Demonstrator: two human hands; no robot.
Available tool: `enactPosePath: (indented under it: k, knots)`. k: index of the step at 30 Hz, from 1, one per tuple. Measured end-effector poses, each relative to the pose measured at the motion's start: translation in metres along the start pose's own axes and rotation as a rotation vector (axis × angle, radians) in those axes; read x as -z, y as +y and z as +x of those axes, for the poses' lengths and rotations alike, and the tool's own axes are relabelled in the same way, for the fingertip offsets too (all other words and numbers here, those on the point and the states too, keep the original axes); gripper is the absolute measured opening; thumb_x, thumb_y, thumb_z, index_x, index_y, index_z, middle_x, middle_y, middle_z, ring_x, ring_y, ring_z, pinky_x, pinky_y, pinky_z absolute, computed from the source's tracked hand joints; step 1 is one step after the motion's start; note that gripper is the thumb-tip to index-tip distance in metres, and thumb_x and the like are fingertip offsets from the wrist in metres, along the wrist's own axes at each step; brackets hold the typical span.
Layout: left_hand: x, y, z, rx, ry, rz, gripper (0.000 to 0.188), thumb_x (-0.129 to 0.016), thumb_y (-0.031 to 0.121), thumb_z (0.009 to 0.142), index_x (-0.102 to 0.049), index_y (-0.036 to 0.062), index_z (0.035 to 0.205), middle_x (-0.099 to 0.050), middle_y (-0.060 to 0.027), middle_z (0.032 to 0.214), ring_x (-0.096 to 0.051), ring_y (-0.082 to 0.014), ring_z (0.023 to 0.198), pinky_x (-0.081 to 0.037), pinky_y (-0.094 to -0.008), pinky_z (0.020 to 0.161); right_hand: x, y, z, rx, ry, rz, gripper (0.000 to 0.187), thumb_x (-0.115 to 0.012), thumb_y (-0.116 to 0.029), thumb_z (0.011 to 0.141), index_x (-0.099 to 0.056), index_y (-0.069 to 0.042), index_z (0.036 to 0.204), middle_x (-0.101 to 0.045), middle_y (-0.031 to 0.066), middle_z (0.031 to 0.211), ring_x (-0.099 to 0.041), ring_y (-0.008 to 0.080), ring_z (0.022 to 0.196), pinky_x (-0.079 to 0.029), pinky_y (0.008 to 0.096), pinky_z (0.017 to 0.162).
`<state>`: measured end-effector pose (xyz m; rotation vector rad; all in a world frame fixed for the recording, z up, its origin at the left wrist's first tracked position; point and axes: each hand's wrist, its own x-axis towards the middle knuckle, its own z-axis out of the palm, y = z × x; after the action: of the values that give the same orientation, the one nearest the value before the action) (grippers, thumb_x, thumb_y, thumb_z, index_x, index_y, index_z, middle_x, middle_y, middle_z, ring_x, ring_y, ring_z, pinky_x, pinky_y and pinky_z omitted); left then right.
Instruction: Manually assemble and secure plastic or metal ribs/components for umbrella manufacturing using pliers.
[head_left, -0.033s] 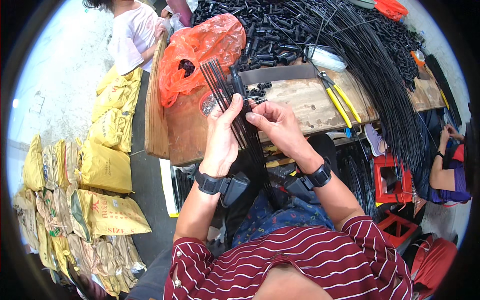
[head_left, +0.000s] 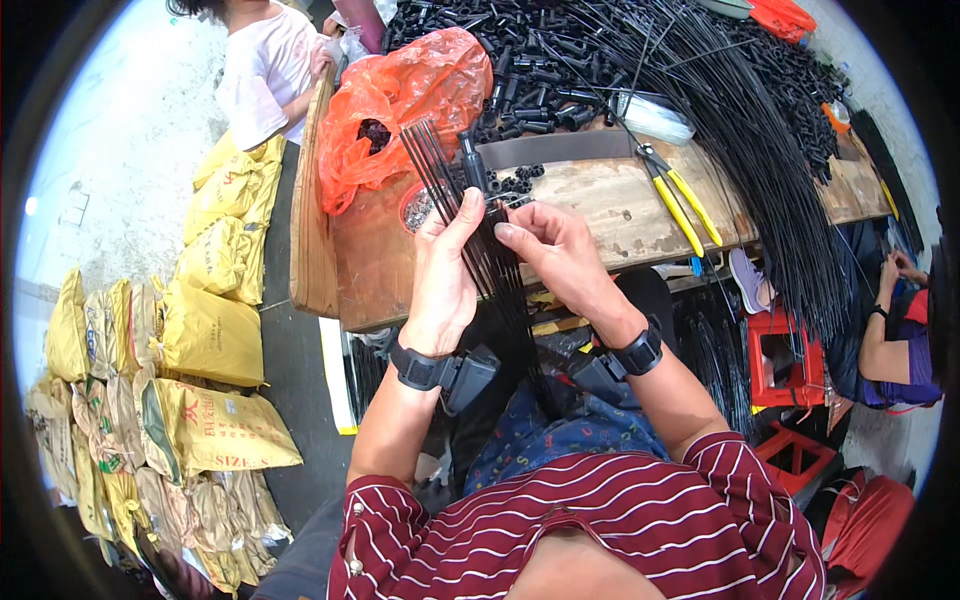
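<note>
Left hand (head_left: 446, 272) clasps slender black rods (head_left: 498, 278); right hand (head_left: 558, 250) pinches narrowly beside them, hold unclear; yellow-handled metal pliers (head_left: 675, 208) lie at that hand's two o'clock.

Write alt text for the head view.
A person's left hand holds thin black rods and a black tube, the right hand close beside, at a wooden table. Yellow-handled pliers, an orange bag and piled black parts lie there.

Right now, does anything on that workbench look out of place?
The heaped black rods droop over the front edge of the wooden workbench, right of the yellow-handled pliers, instead of lying fully on it. Nothing looks damaged.
</note>
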<state>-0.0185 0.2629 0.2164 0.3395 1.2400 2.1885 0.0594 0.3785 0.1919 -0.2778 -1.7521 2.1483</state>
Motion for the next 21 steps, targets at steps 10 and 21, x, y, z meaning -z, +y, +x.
enactPosePath:
  k: [10, 21]
  knots:
    - [0.000, 0.001, 0.001, 0.046, -0.019, -0.115, 0.013, -0.059, 0.020, 0.094, -0.062, 0.0070, 0.096, -0.066, -0.0047, 0.086, -0.064, -0.0125, 0.077, -0.053, -0.0264, 0.069, 0.001, -0.001, -0.001, -0.022, -0.018, 0.025, 0.012, -0.068, -0.012, 0.087, -0.066, -0.001, 0.086, -0.064, -0.0030, 0.079, -0.053, 0.0019, 0.072, -0.044, 0.0189, 0.064]
    - [0.000, -0.003, -0.004, 0.021, -0.095, -0.072, 0.019, -0.060, 0.024, 0.094, -0.062, 0.0057, 0.099, -0.066, -0.0054, 0.091, -0.063, -0.0129, 0.082, -0.052, -0.0270, 0.074, 0.004, 0.002, -0.006, -0.058, -0.002, 0.134, 0.008, -0.070, -0.009, 0.086, -0.067, -0.002, 0.083, -0.065, -0.0031, 0.078, -0.055, 0.0025, 0.077, -0.045, 0.0199, 0.073]
